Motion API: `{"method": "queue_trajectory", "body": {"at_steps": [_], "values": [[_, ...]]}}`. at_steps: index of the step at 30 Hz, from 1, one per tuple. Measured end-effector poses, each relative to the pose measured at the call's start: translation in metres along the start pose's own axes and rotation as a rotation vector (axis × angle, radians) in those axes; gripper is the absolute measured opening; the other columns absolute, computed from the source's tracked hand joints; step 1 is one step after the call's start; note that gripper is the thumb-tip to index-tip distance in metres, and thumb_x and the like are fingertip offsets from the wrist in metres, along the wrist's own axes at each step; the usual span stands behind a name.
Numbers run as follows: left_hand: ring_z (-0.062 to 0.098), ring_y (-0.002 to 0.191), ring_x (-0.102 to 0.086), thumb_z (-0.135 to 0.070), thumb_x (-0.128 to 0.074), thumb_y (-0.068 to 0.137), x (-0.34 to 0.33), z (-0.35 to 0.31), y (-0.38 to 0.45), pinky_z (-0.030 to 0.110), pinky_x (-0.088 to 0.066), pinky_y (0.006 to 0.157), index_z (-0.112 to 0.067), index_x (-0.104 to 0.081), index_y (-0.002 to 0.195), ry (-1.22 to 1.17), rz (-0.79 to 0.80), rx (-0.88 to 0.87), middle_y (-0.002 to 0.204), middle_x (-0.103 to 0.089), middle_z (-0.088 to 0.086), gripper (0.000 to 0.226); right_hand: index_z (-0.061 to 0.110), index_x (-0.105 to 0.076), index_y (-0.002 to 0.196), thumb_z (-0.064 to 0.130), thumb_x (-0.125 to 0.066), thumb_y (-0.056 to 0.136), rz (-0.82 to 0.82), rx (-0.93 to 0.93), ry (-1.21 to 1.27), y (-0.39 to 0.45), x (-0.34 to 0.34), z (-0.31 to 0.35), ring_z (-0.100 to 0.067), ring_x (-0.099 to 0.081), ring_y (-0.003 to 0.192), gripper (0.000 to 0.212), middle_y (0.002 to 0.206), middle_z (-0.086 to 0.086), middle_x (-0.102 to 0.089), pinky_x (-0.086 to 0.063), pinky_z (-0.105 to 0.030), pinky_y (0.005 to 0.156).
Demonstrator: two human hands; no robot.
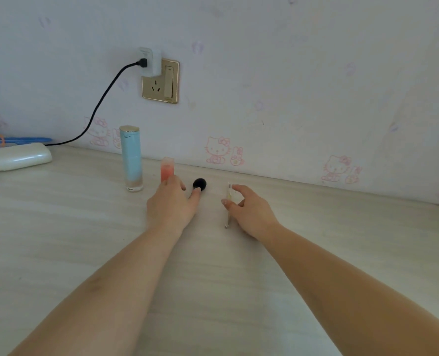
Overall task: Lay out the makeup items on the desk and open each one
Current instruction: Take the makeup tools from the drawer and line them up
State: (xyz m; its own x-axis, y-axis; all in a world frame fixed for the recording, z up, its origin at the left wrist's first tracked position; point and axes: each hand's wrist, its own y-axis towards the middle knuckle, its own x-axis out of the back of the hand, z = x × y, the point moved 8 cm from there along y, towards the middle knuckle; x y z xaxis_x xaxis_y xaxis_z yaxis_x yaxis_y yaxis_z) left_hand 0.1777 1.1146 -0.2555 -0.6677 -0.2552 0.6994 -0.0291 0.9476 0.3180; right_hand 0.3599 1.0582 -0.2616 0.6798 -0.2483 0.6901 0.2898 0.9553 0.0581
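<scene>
The left hand (170,205) grips the pink tube (167,168) on the bench (59,227), thumb at the black cap (199,183), which may roll. The right hand (246,208) pinches a thin stick (228,205) that may slip.

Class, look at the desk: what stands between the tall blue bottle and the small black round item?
In the head view, the pink bottle stands between the blue bottle and the black round item, with the left hand on it.
</scene>
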Motion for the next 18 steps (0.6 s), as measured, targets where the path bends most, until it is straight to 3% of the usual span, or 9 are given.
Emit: {"method": "queue_trajectory", "body": {"at_steps": [3,7,12,18], "values": [[0.023,0.089,-0.059,-0.034,-0.059,0.086,0.006,-0.007,-0.010,0.033,-0.047,0.075,-0.015,-0.052,0.103,-0.119,-0.026,-0.071,0.100,-0.055,0.002,0.026,0.031,-0.039,0.138,0.040,-0.060,0.088,0.048,-0.066,0.202,-0.008,0.003,0.000,-0.013,-0.060,0.063,0.055,0.084,0.000,-0.056,-0.055,-0.026,0.061],[0.015,0.093,-0.058,-0.022,-0.066,0.083,0.008,-0.041,-0.042,0.026,-0.046,0.082,-0.013,-0.057,0.109,-0.294,0.010,-0.230,0.106,-0.057,0.003,0.029,0.029,-0.040,0.139,0.033,-0.063,0.088,0.068,-0.012,0.271,-0.038,0.027,-0.002,-0.013,-0.063,0.077,0.056,0.084,0.003,-0.055,-0.057,-0.028,0.074],[-0.002,0.096,-0.056,-0.022,-0.070,0.081,0.014,-0.106,-0.124,0.004,-0.038,0.077,-0.024,-0.059,0.104,-0.519,0.203,-0.388,0.104,-0.059,-0.011,0.026,0.028,-0.047,0.132,0.021,-0.067,0.086,-0.022,0.015,0.361,-0.111,0.096,-0.033,-0.012,-0.063,0.081,0.051,0.082,0.004,-0.054,-0.057,-0.023,0.071],[-0.007,0.094,-0.055,-0.020,-0.071,0.079,0.016,-0.188,-0.224,0.006,-0.040,0.079,-0.033,-0.056,0.097,-0.625,0.425,-0.580,0.098,-0.059,-0.016,0.027,0.026,-0.055,0.117,0.008,-0.065,0.085,-0.064,-0.014,0.392,-0.217,0.166,-0.080,-0.009,-0.060,0.075,0.038,0.081,0.003,-0.056,-0.056,-0.021,0.069]]}}
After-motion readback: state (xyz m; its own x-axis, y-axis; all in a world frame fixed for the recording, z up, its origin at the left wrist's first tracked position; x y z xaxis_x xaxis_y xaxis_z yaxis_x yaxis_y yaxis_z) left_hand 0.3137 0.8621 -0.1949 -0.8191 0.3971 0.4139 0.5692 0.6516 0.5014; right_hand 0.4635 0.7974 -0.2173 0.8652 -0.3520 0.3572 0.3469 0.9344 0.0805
